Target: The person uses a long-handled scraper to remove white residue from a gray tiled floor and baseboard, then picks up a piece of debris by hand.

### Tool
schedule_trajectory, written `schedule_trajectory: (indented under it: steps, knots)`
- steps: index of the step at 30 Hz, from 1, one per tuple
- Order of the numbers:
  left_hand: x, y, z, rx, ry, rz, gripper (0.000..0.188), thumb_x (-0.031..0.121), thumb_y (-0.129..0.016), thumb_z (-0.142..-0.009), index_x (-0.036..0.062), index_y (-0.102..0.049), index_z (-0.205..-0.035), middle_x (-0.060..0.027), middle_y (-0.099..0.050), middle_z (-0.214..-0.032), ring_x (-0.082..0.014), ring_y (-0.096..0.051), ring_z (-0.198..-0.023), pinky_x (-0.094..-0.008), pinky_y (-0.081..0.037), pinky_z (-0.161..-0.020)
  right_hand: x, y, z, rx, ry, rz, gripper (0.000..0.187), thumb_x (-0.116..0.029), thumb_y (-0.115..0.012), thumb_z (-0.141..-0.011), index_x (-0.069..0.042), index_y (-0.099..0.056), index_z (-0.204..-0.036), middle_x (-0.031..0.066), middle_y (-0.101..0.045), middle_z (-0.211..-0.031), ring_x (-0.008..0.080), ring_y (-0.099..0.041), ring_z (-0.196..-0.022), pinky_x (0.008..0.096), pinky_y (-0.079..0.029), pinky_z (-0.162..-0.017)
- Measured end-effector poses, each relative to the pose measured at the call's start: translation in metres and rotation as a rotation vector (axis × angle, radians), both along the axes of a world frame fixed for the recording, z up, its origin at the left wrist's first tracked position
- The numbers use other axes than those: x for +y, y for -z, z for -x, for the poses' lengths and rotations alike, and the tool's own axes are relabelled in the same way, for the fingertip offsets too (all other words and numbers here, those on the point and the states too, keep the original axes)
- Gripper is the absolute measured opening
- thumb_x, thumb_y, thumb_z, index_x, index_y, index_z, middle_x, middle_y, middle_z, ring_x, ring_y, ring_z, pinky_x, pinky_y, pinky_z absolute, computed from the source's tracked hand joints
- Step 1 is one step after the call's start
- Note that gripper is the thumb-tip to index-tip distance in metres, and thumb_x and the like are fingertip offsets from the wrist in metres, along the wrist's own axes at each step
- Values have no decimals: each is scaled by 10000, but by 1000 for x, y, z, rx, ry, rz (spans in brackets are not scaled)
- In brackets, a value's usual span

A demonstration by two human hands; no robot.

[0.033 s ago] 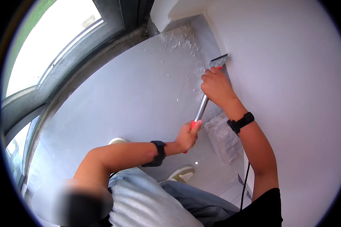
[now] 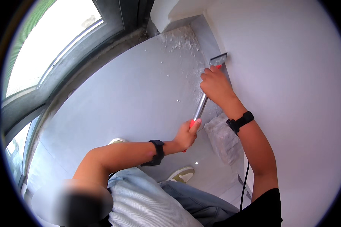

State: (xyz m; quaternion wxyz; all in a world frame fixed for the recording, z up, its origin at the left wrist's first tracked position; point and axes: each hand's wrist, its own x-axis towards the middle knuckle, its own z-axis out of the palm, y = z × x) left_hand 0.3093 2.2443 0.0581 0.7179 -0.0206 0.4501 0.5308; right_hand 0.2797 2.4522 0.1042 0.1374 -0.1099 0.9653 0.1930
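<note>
Both my hands are closed around one long-handled scraper (image 2: 201, 106) with a metal shaft and red grip parts. My left hand (image 2: 187, 135) wraps the red grip at the near end. Farther up, close to the blade, my right hand (image 2: 216, 84) grips the shaft and covers part of it. The wide scraper blade (image 2: 219, 59) is at the foot of the white wall (image 2: 288, 87), by the grey strip along its base; whether its edge touches cannot be made out. White flakes and crumbs (image 2: 180, 42) lie on the grey floor (image 2: 121, 94) left of the blade.
A rough, pale, block-shaped thing (image 2: 223, 139) lies by the wall below my right forearm. A black cable (image 2: 245, 187) hangs near my right arm. Along the left curves a dark window frame (image 2: 75, 51). My shoe (image 2: 182, 174) stands on the floor near the bottom.
The scraper and both hands have shifted very slightly away from me and to the left. My grip is the same.
</note>
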Motion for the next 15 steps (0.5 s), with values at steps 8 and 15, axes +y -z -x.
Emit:
schedule_trajectory:
  steps: [8, 15]
  knots:
    - [9, 2, 20, 93, -63, -47, 503, 501, -419, -1026, 87, -390, -742, -17, -411, -517, -117, -384, -371, -286, -338, -351, 8, 3, 24, 74, 1, 30, 58, -90, -662, -658, -122, -697, -626, 14, -655, -717, 192, -600, -862, 303, -470, -812]
    - [25, -2, 42, 24, -93, -29, 490, 495, -419, -1028, 93, -384, -748, -20, -402, -516, -115, -365, -373, -285, -318, -347, 22, 3, 55, 103, -22, -12, 53, -82, -662, -664, -112, -703, -649, 10, -656, -733, 201, -601, -881, 304, -478, -815]
